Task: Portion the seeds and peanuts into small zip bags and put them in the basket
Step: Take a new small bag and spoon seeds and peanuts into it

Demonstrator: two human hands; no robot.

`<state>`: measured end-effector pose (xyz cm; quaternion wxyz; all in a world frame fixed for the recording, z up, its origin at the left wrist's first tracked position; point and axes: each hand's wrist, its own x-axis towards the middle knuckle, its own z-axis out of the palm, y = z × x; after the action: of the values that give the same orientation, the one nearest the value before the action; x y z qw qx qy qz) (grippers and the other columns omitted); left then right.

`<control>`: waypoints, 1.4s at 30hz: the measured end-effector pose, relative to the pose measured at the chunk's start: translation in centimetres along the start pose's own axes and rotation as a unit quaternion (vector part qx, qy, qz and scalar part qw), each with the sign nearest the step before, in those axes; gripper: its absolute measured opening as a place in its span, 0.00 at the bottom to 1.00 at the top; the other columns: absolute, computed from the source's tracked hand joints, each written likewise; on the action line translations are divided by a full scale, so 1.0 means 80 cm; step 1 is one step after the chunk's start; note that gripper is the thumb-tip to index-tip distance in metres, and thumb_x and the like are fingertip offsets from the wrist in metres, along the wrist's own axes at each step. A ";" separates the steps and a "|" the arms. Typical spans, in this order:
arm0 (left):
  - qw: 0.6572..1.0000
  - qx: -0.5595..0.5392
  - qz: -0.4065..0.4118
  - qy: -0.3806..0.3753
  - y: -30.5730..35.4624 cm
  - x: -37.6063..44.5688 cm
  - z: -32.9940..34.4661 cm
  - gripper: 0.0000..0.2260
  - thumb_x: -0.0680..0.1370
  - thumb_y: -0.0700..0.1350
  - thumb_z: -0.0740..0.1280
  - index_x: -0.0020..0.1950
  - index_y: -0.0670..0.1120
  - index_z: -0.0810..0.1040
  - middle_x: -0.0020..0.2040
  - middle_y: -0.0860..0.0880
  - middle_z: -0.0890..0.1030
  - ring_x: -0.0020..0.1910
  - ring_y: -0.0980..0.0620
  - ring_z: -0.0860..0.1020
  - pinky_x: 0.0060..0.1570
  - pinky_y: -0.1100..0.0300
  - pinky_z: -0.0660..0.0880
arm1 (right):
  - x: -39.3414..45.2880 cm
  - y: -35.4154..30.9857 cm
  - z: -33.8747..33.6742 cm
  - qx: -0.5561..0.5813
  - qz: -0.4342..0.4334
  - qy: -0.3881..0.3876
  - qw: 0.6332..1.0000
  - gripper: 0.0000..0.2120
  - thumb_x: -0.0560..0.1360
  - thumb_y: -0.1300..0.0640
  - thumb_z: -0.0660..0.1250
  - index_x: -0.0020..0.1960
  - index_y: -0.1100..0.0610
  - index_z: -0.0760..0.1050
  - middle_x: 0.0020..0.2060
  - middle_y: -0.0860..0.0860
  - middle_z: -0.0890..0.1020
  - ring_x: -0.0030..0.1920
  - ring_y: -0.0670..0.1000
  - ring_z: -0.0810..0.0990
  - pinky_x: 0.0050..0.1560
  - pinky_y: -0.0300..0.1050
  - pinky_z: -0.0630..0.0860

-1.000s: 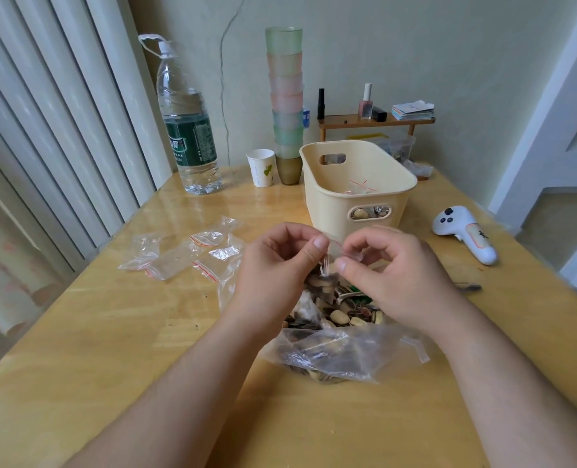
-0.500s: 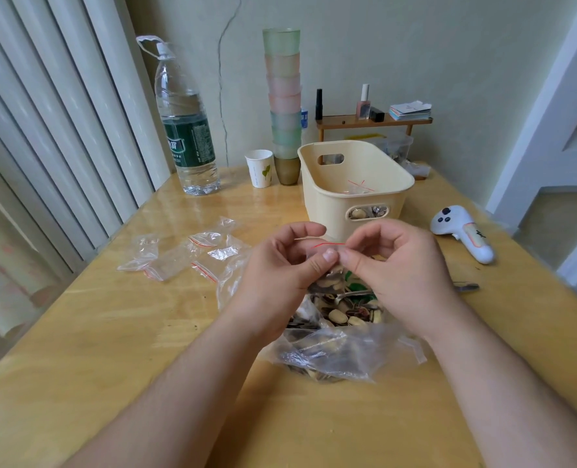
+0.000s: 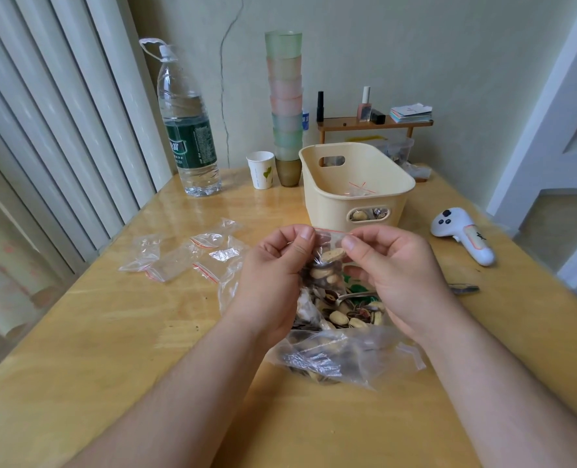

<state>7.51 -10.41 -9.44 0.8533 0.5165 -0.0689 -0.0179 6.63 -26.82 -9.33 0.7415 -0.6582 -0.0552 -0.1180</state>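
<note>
The small zip bag (image 3: pixel 324 265) hangs upright between the two hands, its red-striped mouth running left to right at the top and its filled belly of seeds and peanuts drooping straight down toward the big open bag (image 3: pixel 344 352) of loose mix on the worktop (image 3: pixel 111 332). The left hand (image 3: pixel 273 278) pinches the left end of the strip between thumb and forefinger; the right hand (image 3: pixel 391 275) pinches the right end the same way, so the fingers of both are clamped on the bag's top corners with the seal stretched taut between them. The long axis of that seal lies across the person's view, and the cream basket (image 3: pixel 358 197) stands just beyond it, directly behind the hands, a little nearer the right hand; a filled bag or two already shows inside it and through its handle slot. Whether the strip is pressed fully closed cannot be told. Compared with half a second ago, the hands are drawn apart along the seal, where before the thumbs met at its middle, and the bag now hangs lower and in plain view. Spare empty bags (image 3: pixel 179 255) lie to the left, well clear of the hands.
</note>
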 end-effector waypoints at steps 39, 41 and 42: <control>0.996 0.085 0.009 -0.005 -0.006 -0.001 -0.001 0.10 0.80 0.41 0.72 0.57 0.36 0.83 0.52 0.35 0.86 0.49 0.41 0.85 0.53 0.47 0.83 | -0.007 -0.006 0.006 0.004 -0.024 -0.002 1.000 0.05 0.78 0.65 0.72 0.46 0.56 0.83 0.36 0.50 0.86 0.36 0.44 0.82 0.36 0.37 0.77; 0.995 0.098 0.015 -0.005 -0.005 -0.002 -0.001 0.08 0.81 0.40 0.72 0.57 0.36 0.84 0.52 0.36 0.87 0.48 0.42 0.85 0.50 0.51 0.83 | -0.007 -0.007 0.006 0.003 -0.035 0.008 0.999 0.07 0.77 0.66 0.73 0.44 0.56 0.83 0.35 0.49 0.86 0.36 0.44 0.83 0.36 0.36 0.78; 0.995 0.102 0.017 -0.007 -0.004 -0.003 -0.001 0.08 0.81 0.39 0.71 0.56 0.36 0.84 0.51 0.37 0.87 0.46 0.44 0.85 0.47 0.54 0.83 | -0.007 -0.007 0.006 0.001 -0.039 0.014 0.999 0.08 0.77 0.66 0.73 0.43 0.55 0.83 0.35 0.49 0.86 0.36 0.43 0.83 0.36 0.35 0.78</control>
<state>7.29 -10.49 -9.78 0.7957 0.5997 -0.0851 0.0005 5.99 -26.34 -8.89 0.7376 -0.6531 -0.0712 -0.1560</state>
